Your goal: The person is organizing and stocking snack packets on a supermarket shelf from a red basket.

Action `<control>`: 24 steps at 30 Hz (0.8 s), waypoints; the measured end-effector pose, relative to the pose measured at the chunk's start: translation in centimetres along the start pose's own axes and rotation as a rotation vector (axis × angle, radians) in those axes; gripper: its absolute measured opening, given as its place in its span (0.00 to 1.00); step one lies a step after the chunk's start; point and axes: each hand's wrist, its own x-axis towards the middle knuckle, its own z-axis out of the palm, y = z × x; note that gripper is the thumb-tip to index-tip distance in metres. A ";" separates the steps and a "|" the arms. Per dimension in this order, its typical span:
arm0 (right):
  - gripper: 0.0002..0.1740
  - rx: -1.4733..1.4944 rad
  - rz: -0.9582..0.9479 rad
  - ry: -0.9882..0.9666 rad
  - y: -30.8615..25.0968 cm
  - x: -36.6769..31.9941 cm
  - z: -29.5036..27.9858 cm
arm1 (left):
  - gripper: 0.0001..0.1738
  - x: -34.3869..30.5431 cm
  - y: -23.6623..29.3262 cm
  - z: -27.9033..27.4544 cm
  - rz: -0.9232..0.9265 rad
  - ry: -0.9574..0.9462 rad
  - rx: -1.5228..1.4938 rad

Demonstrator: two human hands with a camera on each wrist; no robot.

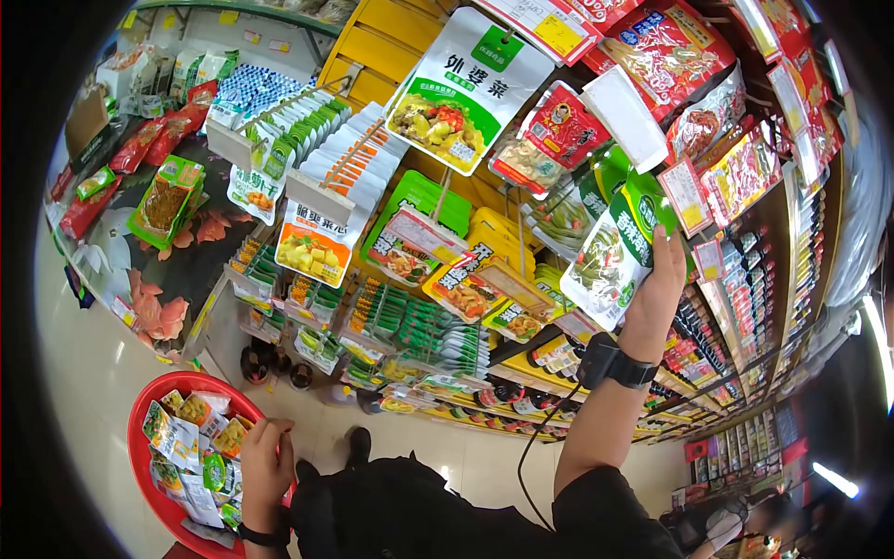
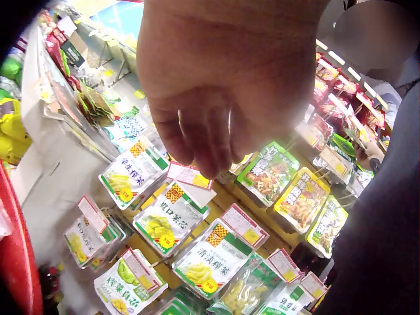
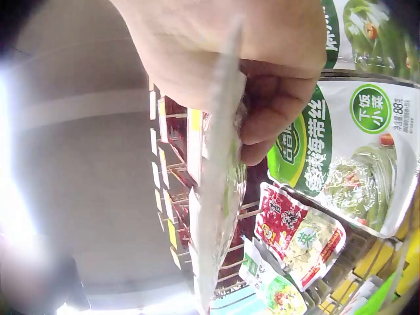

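My right hand point(image 1: 657, 293) is raised at the rack and grips a green-and-white food packet point(image 1: 601, 270) by its side. In the right wrist view that packet point(image 3: 218, 190) appears edge-on, with the fingers point(image 3: 272, 115) curled at it. Close beside it hang similar packets of shredded seaweed point(image 3: 357, 164). Low on the other side, my left hand point(image 1: 267, 463) hangs loosely curled over the edge of a red basket point(image 1: 191, 381) filled with small packets point(image 1: 172, 443). Nothing shows in the left hand point(image 2: 223, 92) in the left wrist view.
Hooks on a yellow rack carry rows of pickle packets point(image 1: 317, 233) and a large white-green pouch point(image 1: 466, 88). Price tags point(image 1: 626, 116) jut out among them. A flower-patterned table point(image 1: 158, 307) stands at left. Shelves of jars point(image 1: 745, 279) run along the right. Another person point(image 1: 717, 526) is at lower right.
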 end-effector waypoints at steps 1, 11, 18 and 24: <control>0.19 -0.006 0.006 -0.031 0.5 0.2 -0.3 | 0.10 -0.1 -0.1 0.0 -0.006 0.001 -0.001; 0.22 -0.391 -0.165 -0.056 2.5 3.2 -0.8 | 0.09 -0.2 -0.8 0.0 -0.062 -0.005 -0.007; 0.26 -0.451 -0.122 -0.036 3.8 4.3 -1.2 | 0.09 0.0 -1.6 0.4 -0.052 -0.019 -0.019; 0.23 -0.893 -0.235 -0.018 4.5 4.1 -3.3 | 0.10 0.0 -2.6 0.2 -0.001 -0.001 0.033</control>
